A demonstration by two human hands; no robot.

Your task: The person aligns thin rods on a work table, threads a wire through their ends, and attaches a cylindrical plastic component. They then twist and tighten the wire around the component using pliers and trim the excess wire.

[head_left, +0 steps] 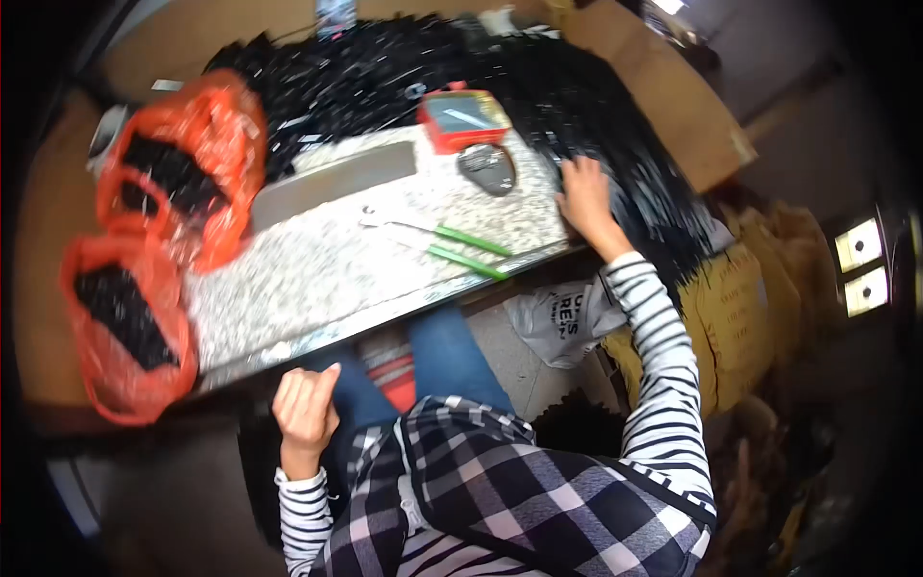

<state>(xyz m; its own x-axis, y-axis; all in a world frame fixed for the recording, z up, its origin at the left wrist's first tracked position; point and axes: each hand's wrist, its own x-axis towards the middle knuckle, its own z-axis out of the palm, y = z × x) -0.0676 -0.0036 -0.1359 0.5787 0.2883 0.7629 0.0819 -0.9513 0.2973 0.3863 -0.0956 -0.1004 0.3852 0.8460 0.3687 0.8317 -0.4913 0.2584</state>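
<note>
My right hand (588, 197) reaches to the right end of a speckled stone slab (308, 288). Its fingers are apart at the edge of a large heap of thin black strips (625, 125), and nothing shows in them. My left hand (306, 409) is off the slab's front edge near my lap, fingers curled in and thumb up, with nothing visible in it. On the slab lies a tool with two green handles (471, 252). Behind it are a dark rounded flat object (487, 169) and a red box (463, 119) with a see-through top.
Two orange plastic bags (236, 125) holding black pieces stand at the left. A flat grey bar (336, 185) lies along the slab's back. Cardboard (663, 87) walls the heap at right. Below hang a white printed bag (567, 322) and yellowish sacks (735, 327).
</note>
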